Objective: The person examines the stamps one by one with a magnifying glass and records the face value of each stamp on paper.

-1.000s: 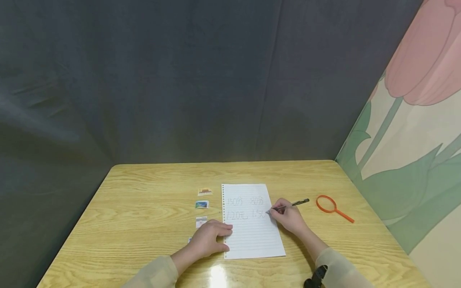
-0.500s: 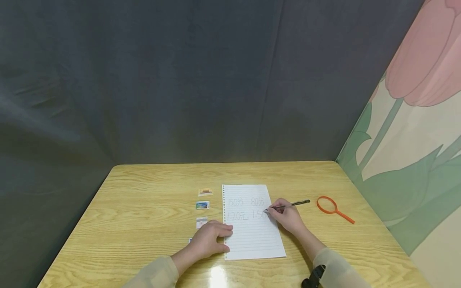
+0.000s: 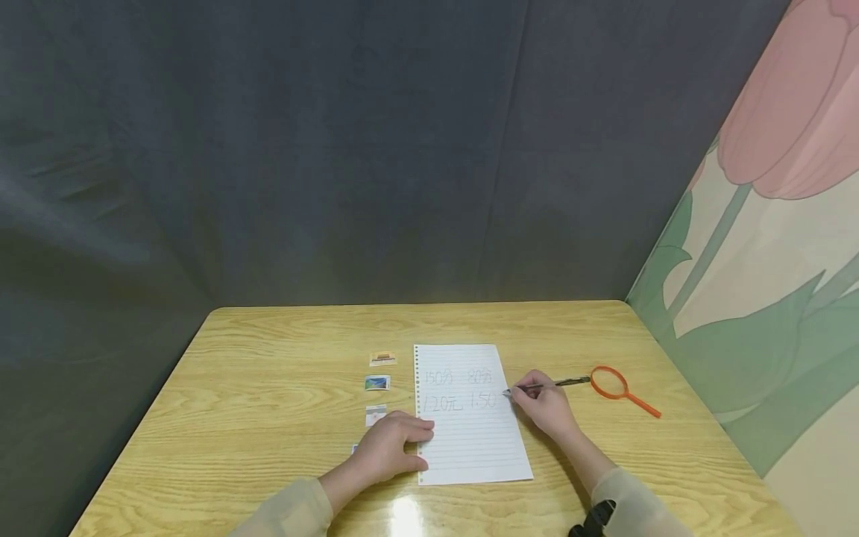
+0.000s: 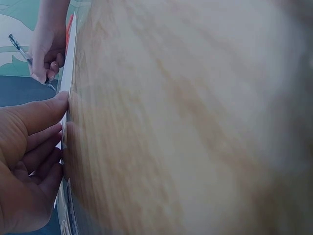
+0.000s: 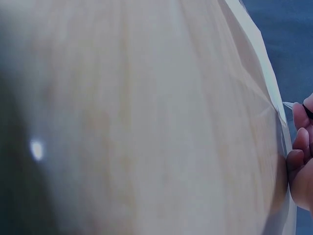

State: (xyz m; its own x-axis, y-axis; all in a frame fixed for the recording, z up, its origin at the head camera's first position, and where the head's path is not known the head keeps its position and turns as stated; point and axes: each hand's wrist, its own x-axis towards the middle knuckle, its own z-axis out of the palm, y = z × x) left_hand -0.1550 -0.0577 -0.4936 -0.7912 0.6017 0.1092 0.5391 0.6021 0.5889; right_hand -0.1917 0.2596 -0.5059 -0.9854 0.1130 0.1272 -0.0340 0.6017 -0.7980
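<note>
A sheet of lined, hole-punched paper (image 3: 473, 447) lies on the table with handwritten figures in its upper half. At its lower left edge rests my left hand (image 3: 391, 447), fingers and thumb extended over the margin. My right hand (image 3: 549, 412) pinches a dark pen (image 3: 570, 382) beside the sheet's right edge. The pen's tip is near the end of the second written line; whether it touches the paper cannot be told. In the right wrist view, curled fingers of the right hand (image 5: 304, 171) show at the right border.
A stamp (image 3: 382, 359), a blue-green stamp (image 3: 377, 382) and a pale stamp (image 3: 374, 415) stand in a column left of the paper. Another piece (image 3: 354, 448) is mostly hidden by the left hand. Right of the pen lies an orange magnifying glass (image 3: 643, 404) on the wooden table (image 3: 268, 373).
The pen tip went slightly left, then my right hand moved right with the pen, uncovering the end of the second line. The left hand has stayed in place.
</note>
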